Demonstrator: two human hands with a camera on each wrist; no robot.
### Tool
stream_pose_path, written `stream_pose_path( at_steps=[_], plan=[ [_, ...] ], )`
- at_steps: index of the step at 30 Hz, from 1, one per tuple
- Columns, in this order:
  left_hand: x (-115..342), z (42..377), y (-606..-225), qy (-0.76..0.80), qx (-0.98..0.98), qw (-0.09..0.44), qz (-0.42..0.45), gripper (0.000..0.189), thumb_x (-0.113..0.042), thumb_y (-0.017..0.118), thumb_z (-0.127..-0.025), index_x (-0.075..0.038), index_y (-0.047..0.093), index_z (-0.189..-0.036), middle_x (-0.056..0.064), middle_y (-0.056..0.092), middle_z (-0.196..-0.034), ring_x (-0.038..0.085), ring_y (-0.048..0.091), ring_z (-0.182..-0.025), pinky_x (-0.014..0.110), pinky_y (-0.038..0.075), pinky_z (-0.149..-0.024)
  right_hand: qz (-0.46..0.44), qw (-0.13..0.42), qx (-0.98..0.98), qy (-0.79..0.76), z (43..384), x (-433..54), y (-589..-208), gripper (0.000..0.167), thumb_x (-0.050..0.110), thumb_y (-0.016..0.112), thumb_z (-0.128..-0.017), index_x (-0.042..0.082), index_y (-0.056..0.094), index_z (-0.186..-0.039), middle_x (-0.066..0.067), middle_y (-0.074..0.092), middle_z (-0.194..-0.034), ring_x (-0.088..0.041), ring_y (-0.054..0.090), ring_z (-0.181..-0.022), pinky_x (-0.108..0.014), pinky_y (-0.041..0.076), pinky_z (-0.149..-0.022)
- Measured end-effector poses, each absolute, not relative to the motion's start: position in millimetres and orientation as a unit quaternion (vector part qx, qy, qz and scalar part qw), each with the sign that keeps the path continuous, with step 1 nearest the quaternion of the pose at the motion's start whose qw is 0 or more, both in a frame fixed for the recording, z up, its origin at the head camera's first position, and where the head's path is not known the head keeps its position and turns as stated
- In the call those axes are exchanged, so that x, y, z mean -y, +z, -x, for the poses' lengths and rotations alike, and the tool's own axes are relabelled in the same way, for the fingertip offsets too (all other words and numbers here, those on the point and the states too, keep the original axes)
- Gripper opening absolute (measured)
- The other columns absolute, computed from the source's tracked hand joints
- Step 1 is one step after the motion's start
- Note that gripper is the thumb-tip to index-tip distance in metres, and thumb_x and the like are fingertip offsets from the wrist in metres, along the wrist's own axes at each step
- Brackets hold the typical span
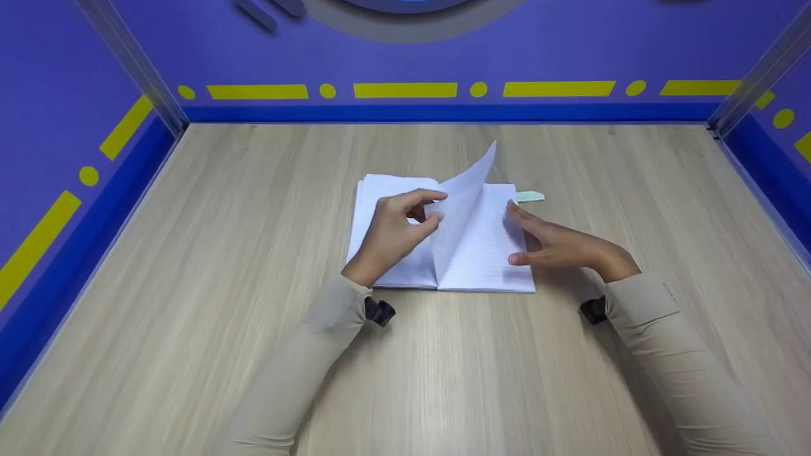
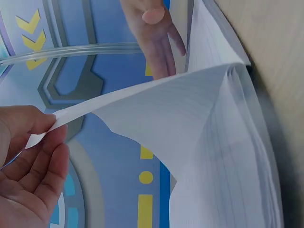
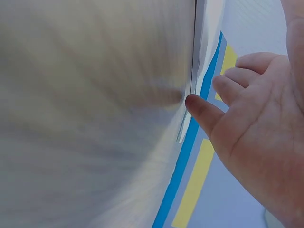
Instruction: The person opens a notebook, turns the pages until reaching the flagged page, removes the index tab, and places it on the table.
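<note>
An open notebook (image 1: 491,259) with lined white pages lies on the table, its spine running roughly away from me. My left hand (image 1: 402,225) pinches the edge of one raised page (image 1: 467,196) between thumb and fingers. In the left wrist view that page (image 2: 166,107) stretches from the left hand (image 2: 33,161) to the notebook's fold. At the right page's outer edge is my right hand (image 1: 557,244), fingers extended and thumb apart. Seen from the right wrist, one of its digits is right at the notebook's edge, with the hand (image 3: 256,118) holding nothing.
A pale green tab (image 1: 531,196) sticks out past the notebook's upper right edge. The wood-grain table (image 1: 222,285) is bordered by blue walls (image 1: 405,63) with yellow markings at the back and both sides. A small black device (image 1: 380,311) is worn on each wrist.
</note>
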State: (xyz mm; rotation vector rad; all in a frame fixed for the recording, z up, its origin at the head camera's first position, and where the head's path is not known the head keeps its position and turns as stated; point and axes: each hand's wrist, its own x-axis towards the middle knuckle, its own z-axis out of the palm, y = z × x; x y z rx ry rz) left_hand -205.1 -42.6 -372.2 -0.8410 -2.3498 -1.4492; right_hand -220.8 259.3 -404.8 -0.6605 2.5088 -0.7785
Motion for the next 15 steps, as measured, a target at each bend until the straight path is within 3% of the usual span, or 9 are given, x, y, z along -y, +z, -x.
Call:
stream_pose_path(
  at_steps=[6,10,15],
  plan=[
    [53.2,206.1,-372.9,-0.491,0.816,0.130,0.278,0.022,-0.001,0.067,-0.084,-0.002,0.070,-0.106,0.009,0.071,-0.092,0.010,0.055,-0.068,0.023,0.053,-0.069,0.240,0.225,-0.903,-0.277,219.0,-258.6,-405.0,0.101,0.047,0.064,-0.088,0.006,0.000,-0.154,-0.012,-0.004,-0.162,-0.033,-0.003,-0.150,-0.054,0.006,-0.119],
    [60.2,207.4,-374.4,-0.481,0.820,0.132,0.281,0.024,0.001,0.065,-0.084,-0.001,0.068,-0.108,0.011,0.070,-0.087,0.013,0.056,-0.068,0.027,0.053,-0.068,0.240,0.229,-0.903,-0.274,218.2,-258.9,-405.1,0.100,0.048,0.065,-0.088,0.007,0.002,-0.154,-0.011,-0.003,-0.163,-0.032,-0.002,-0.150,-0.053,0.007,-0.119],
    [71.2,209.3,-377.4,-0.449,0.838,0.134,0.280,0.033,0.003,0.063,-0.083,-0.001,0.065,-0.115,0.012,0.068,-0.094,0.017,0.060,-0.080,0.028,0.052,-0.068,0.239,0.232,-0.903,-0.273,217.1,-259.2,-404.3,0.100,0.048,0.067,-0.086,0.009,0.005,-0.155,-0.010,-0.002,-0.163,-0.032,0.000,-0.150,-0.053,0.007,-0.119]
  ],
)
